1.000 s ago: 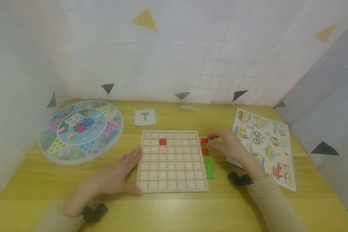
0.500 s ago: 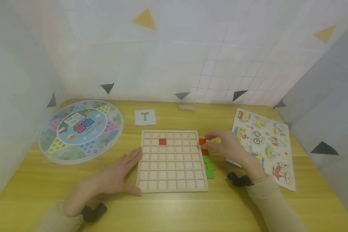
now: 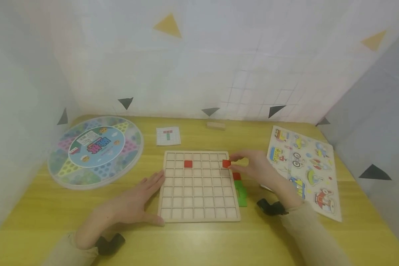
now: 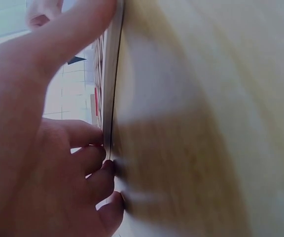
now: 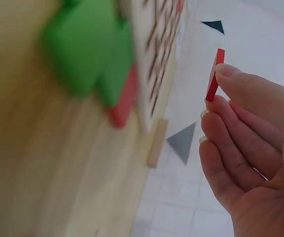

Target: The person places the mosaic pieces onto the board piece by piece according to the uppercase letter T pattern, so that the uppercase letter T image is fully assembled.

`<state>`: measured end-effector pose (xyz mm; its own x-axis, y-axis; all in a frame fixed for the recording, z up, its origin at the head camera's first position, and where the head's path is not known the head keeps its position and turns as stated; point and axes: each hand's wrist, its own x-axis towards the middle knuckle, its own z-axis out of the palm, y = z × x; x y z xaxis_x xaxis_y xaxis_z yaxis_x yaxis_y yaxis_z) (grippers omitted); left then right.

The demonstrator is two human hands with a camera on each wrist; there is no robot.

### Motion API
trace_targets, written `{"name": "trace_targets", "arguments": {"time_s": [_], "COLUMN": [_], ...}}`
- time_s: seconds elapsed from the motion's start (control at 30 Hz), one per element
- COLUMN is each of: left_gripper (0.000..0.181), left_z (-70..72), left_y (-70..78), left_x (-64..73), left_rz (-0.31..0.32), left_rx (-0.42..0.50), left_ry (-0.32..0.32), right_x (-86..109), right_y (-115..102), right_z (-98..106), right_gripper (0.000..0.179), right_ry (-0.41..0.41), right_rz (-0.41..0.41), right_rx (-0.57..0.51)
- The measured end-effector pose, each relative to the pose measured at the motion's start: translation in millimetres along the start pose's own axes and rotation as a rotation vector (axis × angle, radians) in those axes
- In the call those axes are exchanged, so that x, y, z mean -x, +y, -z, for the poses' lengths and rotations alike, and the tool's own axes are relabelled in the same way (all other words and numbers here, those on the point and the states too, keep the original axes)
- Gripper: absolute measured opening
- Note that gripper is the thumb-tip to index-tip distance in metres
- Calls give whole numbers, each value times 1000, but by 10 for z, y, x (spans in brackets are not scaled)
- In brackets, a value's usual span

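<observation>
My right hand [image 3: 257, 168] pinches a red square tile [image 3: 226, 163] between thumb and fingers, over the right side of the wooden grid board [image 3: 199, 221]. Seen from the right wrist, the held tile [image 5: 216, 75] stands nearly edge-on, above the board. Another red tile [image 3: 188, 163] lies in the board's second row from the top, third square from the left. Along the left edge of the board, my left hand [image 3: 129, 203] rests with thumb and fingers spread; its thumb [image 4: 78, 37] is against the rim in the left wrist view. Beside the right edge lie a red tile [image 3: 236, 176] and several green tiles [image 3: 242, 195].
A small card [image 3: 168, 136] with a red and green T pattern lies behind the board. A wooden block [image 3: 216, 126] is near the wall. A round game board [image 3: 96, 151] stands at left, a picture puzzle board [image 3: 306, 170] at right.
My right hand has carried its red tile leftward, from beside the board to over its right columns. The left hand stays at the left edge. The head view has shifted slightly.
</observation>
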<state>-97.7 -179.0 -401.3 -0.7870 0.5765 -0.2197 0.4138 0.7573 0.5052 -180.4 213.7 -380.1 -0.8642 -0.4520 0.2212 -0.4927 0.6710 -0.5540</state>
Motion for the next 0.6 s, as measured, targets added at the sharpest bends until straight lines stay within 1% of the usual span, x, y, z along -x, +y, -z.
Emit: {"name": "trace_targets", "arguments": {"time_s": [0.17, 0.33, 0.43, 0.6], "left_gripper": [124, 124, 124, 124], "left_z": [-20, -20, -16, -1], "left_y": [-8, -7, 1, 24], "left_x": [-14, -13, -8, 4], "left_rz": [-16, -17, -12, 1], "left_rx": [4, 5, 4, 33], "left_ry": [12, 12, 10, 5], "right_x": [-152, -307, -389, -487], "right_y": [-166, -283, -344, -465], "right_z": [-49, -133, -188, -259], "right_gripper": [22, 26, 28, 28], "right_ry": [-23, -71, -81, -82], "right_rz": [9, -30, -23, 1], "right_rx": [19, 28, 12, 5]}}
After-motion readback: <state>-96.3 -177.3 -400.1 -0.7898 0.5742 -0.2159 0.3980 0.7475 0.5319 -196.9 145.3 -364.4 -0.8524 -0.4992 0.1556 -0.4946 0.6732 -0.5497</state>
